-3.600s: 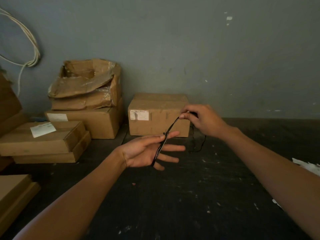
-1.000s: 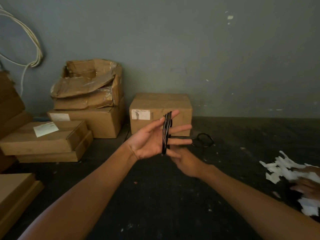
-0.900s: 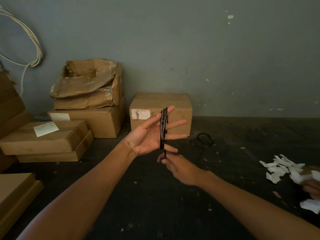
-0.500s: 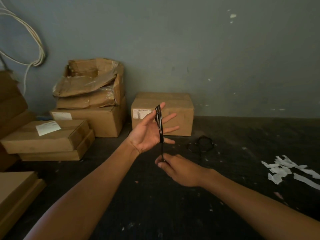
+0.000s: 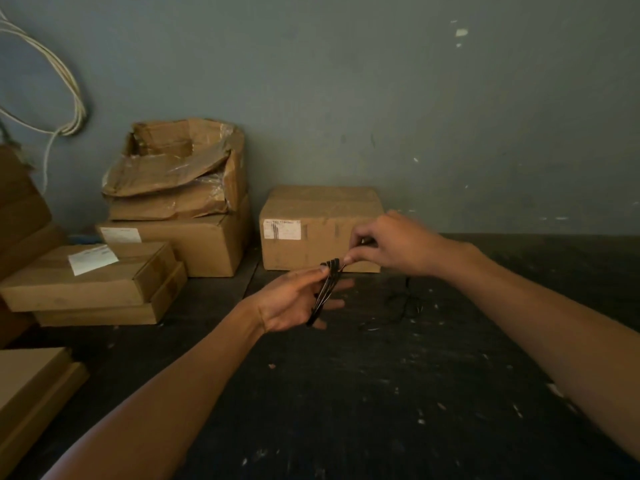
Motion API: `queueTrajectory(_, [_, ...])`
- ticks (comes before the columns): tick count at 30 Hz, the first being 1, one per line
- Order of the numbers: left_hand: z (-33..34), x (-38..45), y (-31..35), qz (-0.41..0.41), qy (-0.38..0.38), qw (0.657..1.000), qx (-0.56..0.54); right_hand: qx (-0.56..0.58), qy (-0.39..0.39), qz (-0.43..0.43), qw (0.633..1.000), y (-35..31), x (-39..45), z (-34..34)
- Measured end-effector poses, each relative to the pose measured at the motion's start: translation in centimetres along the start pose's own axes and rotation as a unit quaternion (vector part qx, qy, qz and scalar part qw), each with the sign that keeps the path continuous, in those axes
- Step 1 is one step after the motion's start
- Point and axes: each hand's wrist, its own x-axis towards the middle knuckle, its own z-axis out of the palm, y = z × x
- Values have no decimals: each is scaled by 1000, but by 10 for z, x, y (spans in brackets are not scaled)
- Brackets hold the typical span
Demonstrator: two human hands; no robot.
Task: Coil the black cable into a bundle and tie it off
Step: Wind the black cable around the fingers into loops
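Off to my left the cardboard boxes (image 5: pixel 145 258) sit stacked against the wall, out of the way of what I am doing. My left hand (image 5: pixel 294 301) is held out over the dark desk (image 5: pixel 346 393) with the palm up and the fingers spread, and the black cable (image 5: pixel 323 292) lies wound across them in several close turns, the thumb tip pressing against the top of the bundle. Just to the right of that, my right hand (image 5: pixel 391 245) pinches the running strand between thumb and forefinger at the top of the coil, the other fingers curled in. I judge I am still in the coiling step, laying another turn over the top of the spread fingers. Further right and a little below, a loose length of the same cable (image 5: pixel 403 306) trails on the desk, so some slack appears to be left to take up; I cannot see its end clearly in the dim light. The next move, as I see it, calls for carrying the pinched strand over and down behind the left hand, keeping it taut and the fingers apart so the turns do not slip off before I tie them.
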Motion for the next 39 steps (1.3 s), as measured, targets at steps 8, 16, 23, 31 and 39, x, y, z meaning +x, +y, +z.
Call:
queueTrajectory(8, [13, -11, 7, -30, -91, 995, 24, 62, 32, 8, 998, 21, 9, 0])
queueTrajectory(16, [30, -19, 20, 9, -158, 987, -38, 218, 66, 23, 973, 44, -5, 43])
queueTrajectory(23, [36, -12, 38, 65, -147, 986, -43, 263, 37, 51, 963, 32, -24, 111])
queueTrajectory(31, [33, -2, 57, 101, -138, 982, -85, 280, 1, 36, 959, -15, -32, 143])
queueTrajectory(39, [23, 2, 57, 132, -62, 985, -92, 282, -46, 25, 958, -40, -30, 130])
